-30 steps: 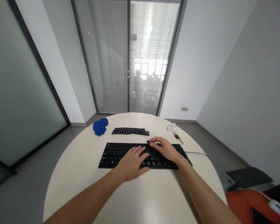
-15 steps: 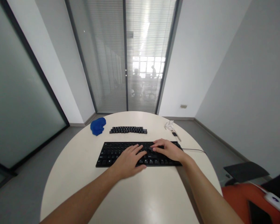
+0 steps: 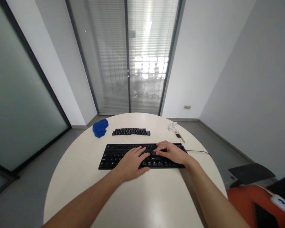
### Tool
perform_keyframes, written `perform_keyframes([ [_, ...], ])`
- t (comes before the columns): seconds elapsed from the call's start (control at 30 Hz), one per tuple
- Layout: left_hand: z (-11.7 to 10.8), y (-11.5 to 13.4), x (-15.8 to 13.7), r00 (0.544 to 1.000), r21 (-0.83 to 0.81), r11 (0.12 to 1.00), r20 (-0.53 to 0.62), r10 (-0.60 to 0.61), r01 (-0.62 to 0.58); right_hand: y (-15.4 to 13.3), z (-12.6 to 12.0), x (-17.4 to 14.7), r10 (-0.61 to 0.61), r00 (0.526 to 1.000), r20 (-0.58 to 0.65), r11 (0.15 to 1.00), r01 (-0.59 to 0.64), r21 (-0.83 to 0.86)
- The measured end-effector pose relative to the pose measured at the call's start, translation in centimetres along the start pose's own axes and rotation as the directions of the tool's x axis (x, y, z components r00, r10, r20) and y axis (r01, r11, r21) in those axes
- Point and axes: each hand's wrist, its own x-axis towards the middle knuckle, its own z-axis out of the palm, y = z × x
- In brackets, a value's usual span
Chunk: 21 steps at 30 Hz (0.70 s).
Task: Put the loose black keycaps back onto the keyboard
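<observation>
A black keyboard (image 3: 106,158) lies on the table in front of me. My left hand (image 3: 131,161) rests over its middle, palm down, fingers spread and holding nothing. From the right, my right hand (image 3: 172,152) reaches over the keys with bent fingers. Its thumb and forefinger close on a small black keycap (image 3: 154,152) at the keyboard's surface, partly hidden by the fingertips. Behind the keyboard, loose black keycaps (image 3: 131,131) lie lined up in rows.
On the round white table (image 3: 71,177) lie a blue cloth (image 3: 100,128) at back left and crumpled white tissue (image 3: 173,126) with a brush-like tool (image 3: 180,136) at back right. The keyboard's cable (image 3: 199,151) runs right. An orange chair (image 3: 242,202) holds a dark phone-like slab (image 3: 264,215).
The keycap at my right fingertips looked tilted and raised; now it sits lower among the keys. My left hand has barely moved. The whole view has shifted slightly.
</observation>
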Motion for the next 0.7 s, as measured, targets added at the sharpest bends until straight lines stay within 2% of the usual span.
perform_keyframes([
  [0.43, 0.0, 0.3, 0.1, 1.000, 0.027, 1.000, 0.000, -0.014, 0.014, -0.7, -0.1, 0.1, 0.017, 1.000, 0.022, 0.997, -0.016, -0.074],
  [0.7, -0.3, 0.5, 0.2, 1.000, 0.053, 0.998, 0.022, 0.017, -0.018, -1.1, -0.1, 0.2, 0.057, 0.998, 0.037, 0.996, -0.055, -0.064],
])
